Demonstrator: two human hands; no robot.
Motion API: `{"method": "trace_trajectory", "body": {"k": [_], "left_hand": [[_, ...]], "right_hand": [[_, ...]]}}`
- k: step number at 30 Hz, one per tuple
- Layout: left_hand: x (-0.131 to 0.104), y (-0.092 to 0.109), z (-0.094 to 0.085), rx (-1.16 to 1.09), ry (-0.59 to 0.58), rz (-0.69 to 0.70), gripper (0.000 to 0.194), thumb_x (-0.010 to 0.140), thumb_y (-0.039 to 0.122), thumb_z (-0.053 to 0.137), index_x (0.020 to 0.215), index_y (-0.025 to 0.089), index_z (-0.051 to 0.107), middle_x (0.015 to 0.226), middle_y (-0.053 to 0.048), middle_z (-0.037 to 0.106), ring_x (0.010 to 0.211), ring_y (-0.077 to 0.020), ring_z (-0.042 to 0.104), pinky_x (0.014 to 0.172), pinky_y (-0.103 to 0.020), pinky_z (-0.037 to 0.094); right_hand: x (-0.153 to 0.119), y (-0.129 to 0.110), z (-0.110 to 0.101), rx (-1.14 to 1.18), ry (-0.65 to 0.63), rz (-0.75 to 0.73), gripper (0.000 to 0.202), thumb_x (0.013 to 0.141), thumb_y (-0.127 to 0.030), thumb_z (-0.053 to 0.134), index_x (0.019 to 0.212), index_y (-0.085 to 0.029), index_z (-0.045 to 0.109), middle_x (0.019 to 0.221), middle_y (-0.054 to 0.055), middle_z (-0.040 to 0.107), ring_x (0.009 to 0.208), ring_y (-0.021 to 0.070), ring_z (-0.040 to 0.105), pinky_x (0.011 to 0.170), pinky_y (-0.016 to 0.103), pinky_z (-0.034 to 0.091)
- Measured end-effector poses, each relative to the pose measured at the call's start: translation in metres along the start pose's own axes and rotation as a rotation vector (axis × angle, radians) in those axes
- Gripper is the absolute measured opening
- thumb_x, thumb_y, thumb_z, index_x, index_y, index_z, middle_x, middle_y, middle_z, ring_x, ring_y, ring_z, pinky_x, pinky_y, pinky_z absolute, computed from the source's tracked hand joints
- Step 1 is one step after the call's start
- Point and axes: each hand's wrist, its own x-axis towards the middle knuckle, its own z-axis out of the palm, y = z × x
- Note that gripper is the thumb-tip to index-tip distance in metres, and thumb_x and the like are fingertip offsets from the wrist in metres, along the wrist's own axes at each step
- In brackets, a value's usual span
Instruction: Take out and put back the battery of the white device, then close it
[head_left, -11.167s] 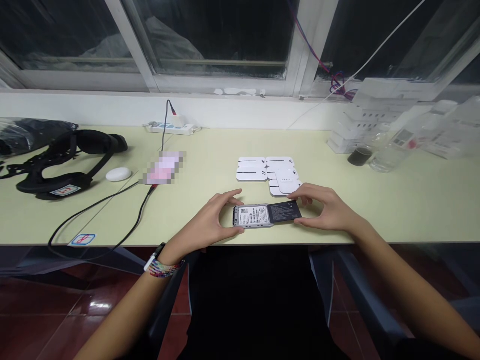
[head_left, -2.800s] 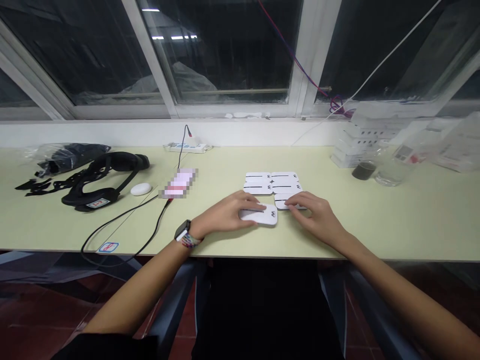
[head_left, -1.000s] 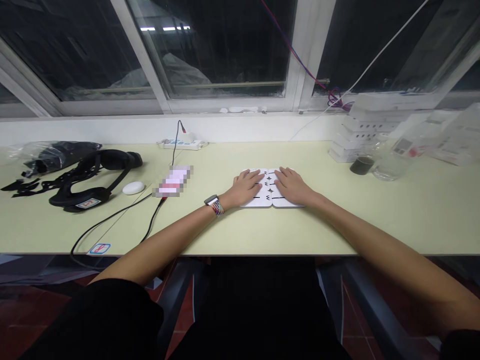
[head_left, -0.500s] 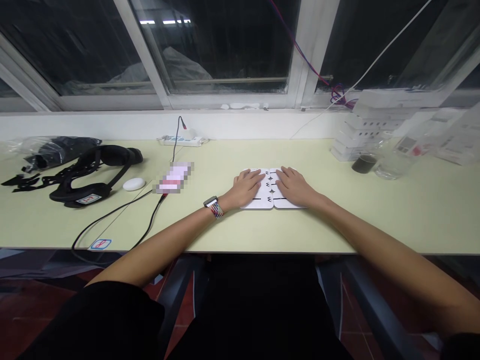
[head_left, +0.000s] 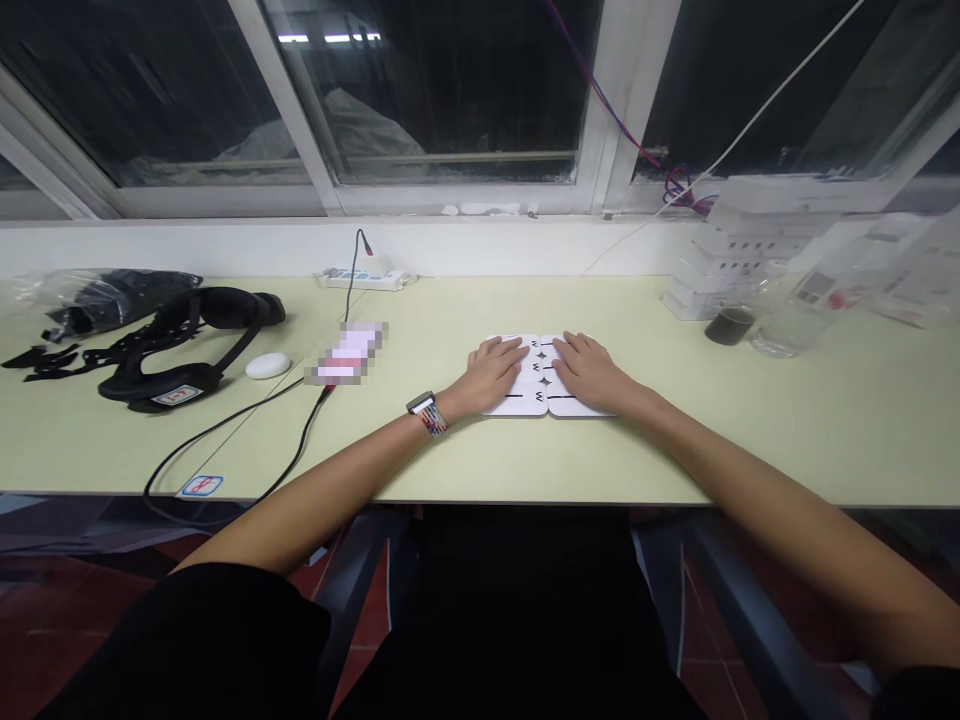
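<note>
White cards or tiles with rounded corners [head_left: 534, 404] lie together in a block on the table, carrying black W letters and short black lines. My left hand [head_left: 491, 378] rests flat on the left part of the block, fingers stretched out. On the right part lies my right hand [head_left: 589, 374], palm down, its fingers also extended. Between the hands a middle strip shows, with small dark gaps where the rounded corners meet. The outer parts of the block are hidden under my hands. A watch with a woven band [head_left: 429, 412] is on my left wrist.
On the pale table [head_left: 480, 465], a pixelated phone [head_left: 349, 353] with cables, a white oval case [head_left: 268, 366] and a black headset [head_left: 180, 385] lie left. A power strip [head_left: 365, 280] sits at the back. White boxes [head_left: 720, 265], a dark-filled cup [head_left: 729, 326] and a clear bottle [head_left: 806, 310] stand right.
</note>
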Motion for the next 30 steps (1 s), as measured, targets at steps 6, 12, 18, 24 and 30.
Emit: {"method": "trace_trajectory", "body": {"k": [6, 12, 18, 24, 30], "left_hand": [[-0.002, 0.001, -0.006, -0.049, 0.097, -0.022, 0.050, 0.115, 0.041, 0.028, 0.151, 0.029, 0.060, 0.174, -0.002, 0.045, 0.162, -0.0308, 0.030, 0.132, -0.057, 0.026], [-0.035, 0.016, -0.036, -0.054, 0.190, 0.046, 0.033, 0.111, 0.036, 0.044, 0.134, 0.026, 0.067, 0.153, -0.007, 0.063, 0.149, -0.0290, 0.046, 0.129, -0.051, 0.034], [-0.113, 0.043, -0.040, -0.091, 0.016, 0.222, 0.047, 0.111, 0.038, 0.054, 0.158, 0.035, 0.051, 0.154, -0.008, 0.061, 0.144, -0.0317, 0.055, 0.123, -0.053, 0.046], [-0.147, 0.048, -0.026, -0.099, 0.057, 0.199, 0.053, 0.107, 0.042, 0.066, 0.157, 0.038, 0.052, 0.147, -0.007, 0.066, 0.136, -0.0326, 0.061, 0.116, -0.054, 0.053], [-0.141, 0.045, -0.027, -0.290, 0.096, 0.172, 0.056, 0.101, 0.027, 0.070, 0.153, 0.039, 0.054, 0.145, -0.006, 0.065, 0.132, -0.0289, 0.065, 0.111, -0.047, 0.056]], "right_hand": [[-0.016, -0.018, -0.015, -0.008, 0.067, -0.111, 0.065, 0.113, -0.049, 0.029, 0.167, -0.015, 0.042, 0.181, 0.016, 0.026, 0.170, 0.0377, 0.014, 0.136, 0.061, 0.021], [-0.073, -0.059, -0.006, -0.039, 0.076, -0.634, 0.046, 0.112, -0.035, 0.047, 0.153, -0.019, 0.060, 0.164, 0.016, 0.056, 0.160, 0.0361, 0.042, 0.134, 0.068, 0.029], [-0.110, -0.068, -0.002, 0.065, 0.180, -0.667, 0.048, 0.107, -0.026, 0.059, 0.154, -0.022, 0.054, 0.160, 0.018, 0.058, 0.156, 0.0376, 0.047, 0.121, 0.065, 0.051], [-0.109, -0.062, -0.002, 0.110, 0.155, -0.734, 0.039, 0.107, -0.027, 0.060, 0.146, -0.020, 0.060, 0.144, 0.020, 0.069, 0.127, 0.0337, 0.071, 0.099, 0.053, 0.066], [-0.102, -0.069, 0.002, 0.207, 0.292, -0.643, 0.034, 0.115, -0.026, 0.043, 0.140, -0.020, 0.065, 0.103, 0.010, 0.078, 0.089, 0.0246, 0.074, 0.078, 0.043, 0.065]]}}
